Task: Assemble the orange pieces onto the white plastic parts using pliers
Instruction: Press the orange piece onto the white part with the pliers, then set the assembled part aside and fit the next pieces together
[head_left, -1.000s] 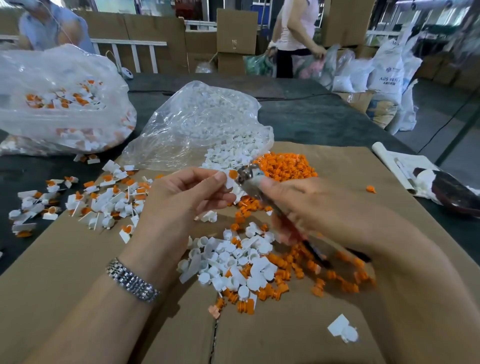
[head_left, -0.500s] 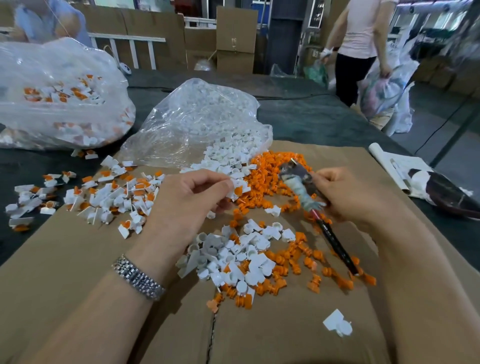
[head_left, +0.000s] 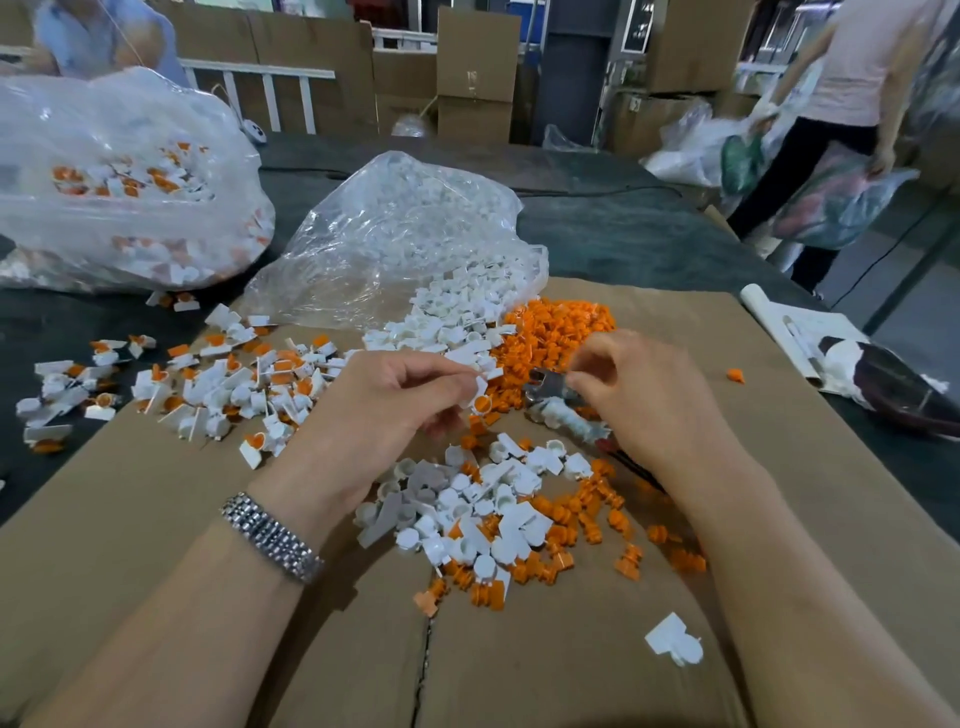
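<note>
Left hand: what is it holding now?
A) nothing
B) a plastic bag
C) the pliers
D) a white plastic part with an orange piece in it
D: the left hand pinches a white plastic part with orange showing in it; the pliers are at the right hand.

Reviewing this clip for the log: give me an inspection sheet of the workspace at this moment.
Surface: brown cardboard sheet over a dark table.
Job's things: loose orange pieces; white plastic parts heaped near the wrists; assembled pieces spread at left; pliers.
Clutter: clear bag of white parts; bigger bag of assembled pieces; paper and a dark object at right.
Grippers: left hand pinches a white part with orange insert; right hand grips the pliers.
Cables: a dark cable on the far table.
Surroundings: cardboard boxes, a person carrying bags, another person far left.
</note>
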